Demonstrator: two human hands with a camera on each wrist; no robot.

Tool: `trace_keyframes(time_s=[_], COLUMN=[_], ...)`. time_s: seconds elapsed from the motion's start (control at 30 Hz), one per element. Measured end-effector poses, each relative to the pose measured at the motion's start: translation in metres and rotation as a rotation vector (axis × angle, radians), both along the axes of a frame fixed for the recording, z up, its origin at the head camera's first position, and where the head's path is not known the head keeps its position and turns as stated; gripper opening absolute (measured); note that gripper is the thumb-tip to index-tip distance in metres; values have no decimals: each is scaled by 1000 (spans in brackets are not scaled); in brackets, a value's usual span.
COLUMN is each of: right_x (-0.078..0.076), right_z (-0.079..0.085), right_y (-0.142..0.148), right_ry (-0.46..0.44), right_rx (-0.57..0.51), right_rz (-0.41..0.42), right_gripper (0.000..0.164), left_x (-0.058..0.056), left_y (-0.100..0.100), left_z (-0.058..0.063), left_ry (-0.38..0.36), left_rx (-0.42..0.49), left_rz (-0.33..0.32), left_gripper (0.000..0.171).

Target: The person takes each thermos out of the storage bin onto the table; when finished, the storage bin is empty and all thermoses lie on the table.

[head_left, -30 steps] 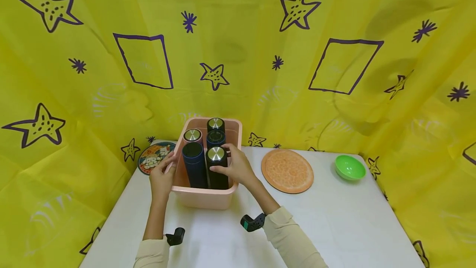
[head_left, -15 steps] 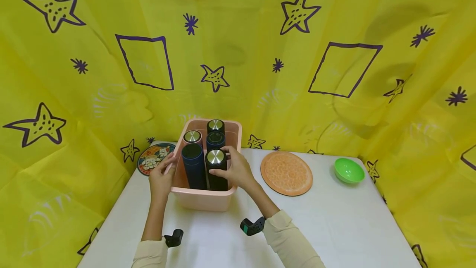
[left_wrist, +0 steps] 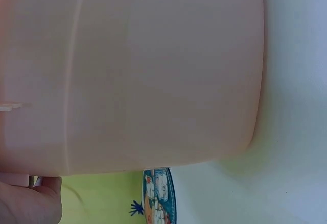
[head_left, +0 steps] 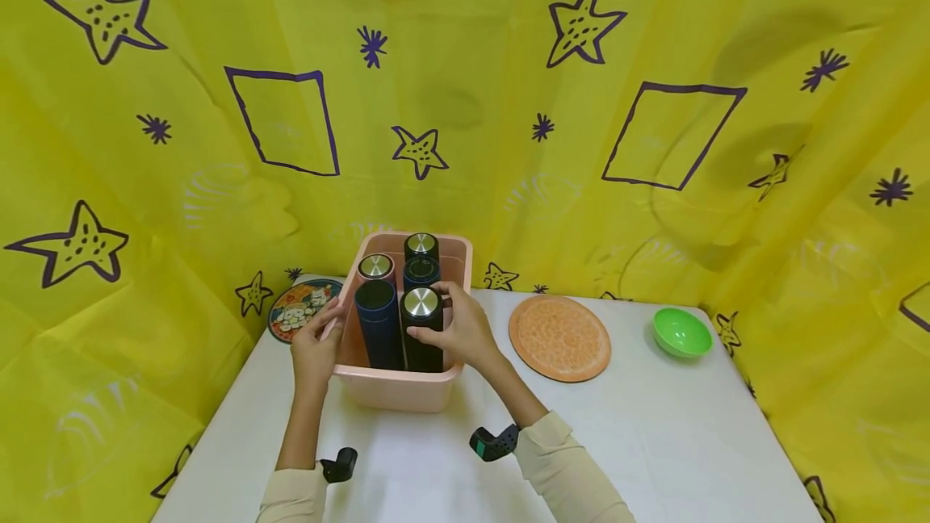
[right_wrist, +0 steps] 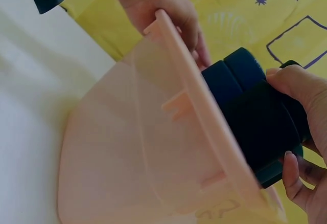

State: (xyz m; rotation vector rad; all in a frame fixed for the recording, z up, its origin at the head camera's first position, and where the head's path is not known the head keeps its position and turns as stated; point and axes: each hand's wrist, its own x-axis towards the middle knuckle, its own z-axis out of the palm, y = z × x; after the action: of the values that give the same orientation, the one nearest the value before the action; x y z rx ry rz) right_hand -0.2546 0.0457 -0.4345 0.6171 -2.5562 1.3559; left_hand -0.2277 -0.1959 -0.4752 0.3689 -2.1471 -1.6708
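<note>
A pink plastic bin (head_left: 395, 390) stands on the white table with several flasks upright inside. My right hand (head_left: 465, 328) grips a black flask (head_left: 423, 341) with a silver lid near its top, at the bin's near right; in the right wrist view thumb and fingers wrap round it. My left hand (head_left: 314, 349) holds the bin's left rim, fingers hooked over the edge. Beside the black flask stands a dark blue flask (head_left: 379, 329). Behind are a pink flask (head_left: 376, 267) with a silver lid, another dark blue flask (head_left: 422, 270) and a black one (head_left: 421, 245).
A round patterned board (head_left: 294, 309) lies left of the bin, partly behind my left hand. To the right lie a round orange mat (head_left: 559, 337) and a green bowl (head_left: 683, 332). A yellow curtain (head_left: 465, 103) encloses the table's back and sides.
The view has tilted slightly. Both hands keep their holds on the black flask and the bin rim; the black flask has barely shifted in the bin.
</note>
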Motion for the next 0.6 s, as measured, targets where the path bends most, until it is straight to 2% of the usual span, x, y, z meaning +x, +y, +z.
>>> trace_keyframes(time_s=[0.2, 0.4, 0.6], right_x=[4, 10, 15], right_z=[12, 31, 54], right_y=[3, 6, 13], right_ry=[40, 77, 211], right_rx=[-35, -73, -140], right_rz=[14, 17, 44], right_gripper=[70, 70, 70], left_x=[1, 0, 1], left_y=[0, 0, 1], left_z=[0, 0, 1], left_ry=[6, 3, 11], left_rx=[-10, 4, 10], left_rz=[3, -4, -5], left_gripper=[26, 25, 26])
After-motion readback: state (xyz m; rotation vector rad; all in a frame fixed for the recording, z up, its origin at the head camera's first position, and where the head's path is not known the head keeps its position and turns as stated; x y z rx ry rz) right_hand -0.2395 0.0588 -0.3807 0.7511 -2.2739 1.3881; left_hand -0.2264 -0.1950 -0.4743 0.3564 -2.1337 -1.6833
